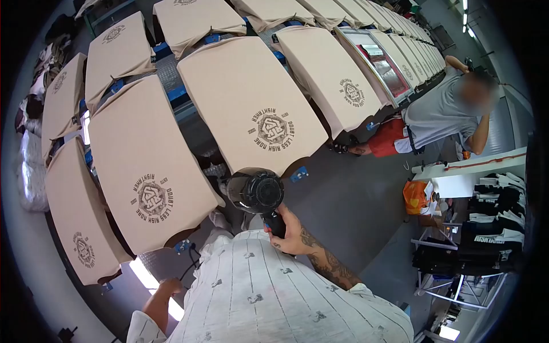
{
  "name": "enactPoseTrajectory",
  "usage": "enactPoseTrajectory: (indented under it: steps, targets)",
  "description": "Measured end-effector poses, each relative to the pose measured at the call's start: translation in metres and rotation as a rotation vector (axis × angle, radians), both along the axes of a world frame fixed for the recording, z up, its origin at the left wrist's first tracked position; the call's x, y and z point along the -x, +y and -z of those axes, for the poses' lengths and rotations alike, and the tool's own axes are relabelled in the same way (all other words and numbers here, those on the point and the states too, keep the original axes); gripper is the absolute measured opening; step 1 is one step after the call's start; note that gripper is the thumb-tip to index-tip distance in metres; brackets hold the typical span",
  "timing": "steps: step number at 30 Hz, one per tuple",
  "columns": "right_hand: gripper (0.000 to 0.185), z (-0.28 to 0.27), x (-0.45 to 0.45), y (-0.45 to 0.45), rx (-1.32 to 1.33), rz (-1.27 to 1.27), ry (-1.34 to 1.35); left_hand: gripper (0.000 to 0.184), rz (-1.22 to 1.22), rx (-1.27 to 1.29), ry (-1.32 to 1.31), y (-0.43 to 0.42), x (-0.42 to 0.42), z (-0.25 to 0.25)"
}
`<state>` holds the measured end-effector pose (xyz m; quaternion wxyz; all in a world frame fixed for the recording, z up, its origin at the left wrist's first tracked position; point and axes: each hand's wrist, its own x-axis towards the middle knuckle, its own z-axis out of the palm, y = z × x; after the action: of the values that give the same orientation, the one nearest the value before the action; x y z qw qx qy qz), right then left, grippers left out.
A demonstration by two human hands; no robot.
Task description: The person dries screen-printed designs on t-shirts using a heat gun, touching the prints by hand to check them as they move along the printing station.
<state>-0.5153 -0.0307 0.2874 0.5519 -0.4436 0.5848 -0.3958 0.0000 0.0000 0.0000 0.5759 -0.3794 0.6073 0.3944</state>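
Gripping a black blow dryer (pixel 265 191), the right hand (pixel 290 233) wraps its fingers round the handle by the front-left corner of a beige-covered board (pixel 240 86); the left hand's (pixel 170 287) grip I cannot tell. A dark round emblem (pixel 273 130) sits near that board's front edge. Beyond the grey floor (pixel 349 188) hang dark garments (pixel 486 246).

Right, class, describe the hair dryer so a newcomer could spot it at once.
Find the rows of printed beige shirts. By the near edge of the front row, the person's right hand grips the hair dryer. Unlike the flat, pale shirts, it is black and rounded.
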Motion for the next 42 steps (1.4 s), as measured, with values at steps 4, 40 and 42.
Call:
enactPoseTrajectory:
  steps: [4, 40, 42]
  targets:
    - [0.08, 0.018, -0.011, -0.012, 0.088, 0.016, 0.011, 0.028, -0.181, 0.242, 0.01, 0.01, -0.095, -0.035]
    - [0.087, 0.002, 0.195, -0.001, 0.123, -0.095, 0.043, 0.044, -1.022, 0.884, 0.075, 0.005, 0.234, 0.039]
    - [0.086, -0.01, 0.196, -0.007, 0.113, -0.085, 0.119, 0.042, -1.076, 0.913, 0.032, 0.002, 0.19, 0.052]
